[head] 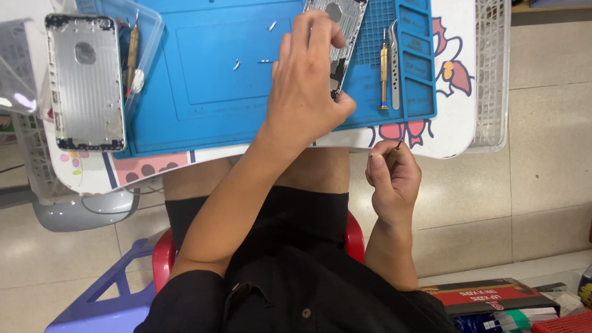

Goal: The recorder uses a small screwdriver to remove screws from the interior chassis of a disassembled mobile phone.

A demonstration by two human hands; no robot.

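My left hand (308, 80) rests on a silver phone housing (345, 18) that lies on the blue work mat (209, 68), fingers wrapped around its near end. My right hand (393, 179) hovers off the table's front edge, pinching a thin tool (396, 148) between thumb and fingers. A second silver phone back shell (85, 80) lies at the mat's left edge. Small loose screws (236, 64) sit on the mat, left of my left hand.
A gold-handled screwdriver (383, 74) and tweezers (394, 61) lie on the mat's right side. A clear tray (148, 37) holds another screwdriver. White baskets (491, 74) flank the small flowered table (453, 123). Boxes (493, 299) lie on the floor at the right.
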